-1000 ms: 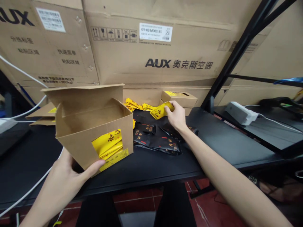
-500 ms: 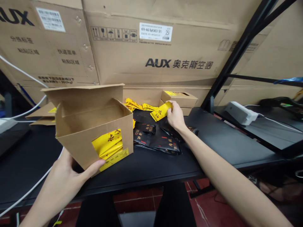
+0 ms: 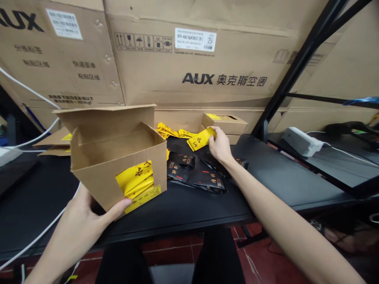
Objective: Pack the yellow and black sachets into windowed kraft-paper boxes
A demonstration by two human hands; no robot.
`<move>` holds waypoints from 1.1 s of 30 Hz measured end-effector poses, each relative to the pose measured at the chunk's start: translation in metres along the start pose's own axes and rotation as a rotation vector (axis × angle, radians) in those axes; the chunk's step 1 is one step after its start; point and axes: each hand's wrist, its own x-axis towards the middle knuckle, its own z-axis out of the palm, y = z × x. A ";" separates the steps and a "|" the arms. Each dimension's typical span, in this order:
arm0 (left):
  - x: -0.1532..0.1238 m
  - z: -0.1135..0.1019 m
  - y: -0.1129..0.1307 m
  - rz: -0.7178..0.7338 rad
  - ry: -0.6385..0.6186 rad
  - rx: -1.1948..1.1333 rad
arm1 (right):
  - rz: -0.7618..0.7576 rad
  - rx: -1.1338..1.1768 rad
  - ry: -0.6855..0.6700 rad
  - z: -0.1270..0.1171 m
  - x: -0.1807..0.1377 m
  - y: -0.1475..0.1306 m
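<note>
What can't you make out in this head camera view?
Head view:
Bottom of the cardboard box: hidden by its front wall.
Left hand fingers: behind the box.
Small print on the black packets: too small.
Small box inside: hidden by rim.
Yellow sachet in right hand: fingers cover part.

The left hand [image 3: 80, 215] grips low with its thumb stretched out, while the right hand [image 3: 220, 146] pinches up ahead.

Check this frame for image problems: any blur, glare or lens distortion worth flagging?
In the head view, the wide lens distorts the edges: the black metal shelf frame leans steeply and the AUX carton seems to bow. The black desk shows a soft sheen, without hard glare. The right hand and yellow sachet look sharp, with no obvious motion blur.
</note>
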 end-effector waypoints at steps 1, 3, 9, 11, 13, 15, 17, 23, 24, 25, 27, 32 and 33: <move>0.000 0.000 -0.001 0.004 0.002 0.004 | -0.001 0.000 0.003 0.000 0.000 0.000; 0.000 0.001 -0.001 0.008 0.008 0.003 | -0.003 0.002 0.013 0.001 0.000 0.001; -0.001 0.000 0.002 0.013 0.017 0.012 | 0.015 -0.006 -0.003 0.000 -0.001 -0.001; -0.001 0.000 0.001 0.011 0.002 0.014 | 0.019 0.000 -0.005 0.000 -0.001 -0.001; -0.001 -0.001 0.001 0.001 -0.004 0.008 | 0.016 0.015 0.000 -0.001 -0.001 -0.002; -0.002 0.000 0.002 -0.008 0.000 0.002 | 0.026 0.021 -0.005 -0.002 -0.001 -0.004; -0.002 0.001 0.002 -0.014 0.002 -0.005 | 0.051 0.017 -0.020 -0.003 -0.001 -0.007; 0.000 0.000 0.002 0.026 0.010 0.012 | 0.095 0.014 -0.040 -0.004 -0.003 -0.013; 0.000 0.000 0.003 0.021 0.008 0.018 | 0.090 0.014 -0.038 -0.004 -0.002 -0.013; 0.000 -0.001 0.004 0.009 0.003 0.022 | 0.076 0.012 -0.033 -0.004 -0.002 -0.013; -0.001 0.000 0.005 -0.010 0.010 0.014 | 0.015 0.003 -0.007 -0.008 -0.002 -0.015; -0.003 0.005 0.005 0.053 0.067 -0.024 | -0.321 0.046 0.234 -0.044 -0.007 -0.054; -0.003 0.005 0.005 0.063 0.061 -0.024 | -0.401 0.068 0.302 -0.055 -0.011 -0.068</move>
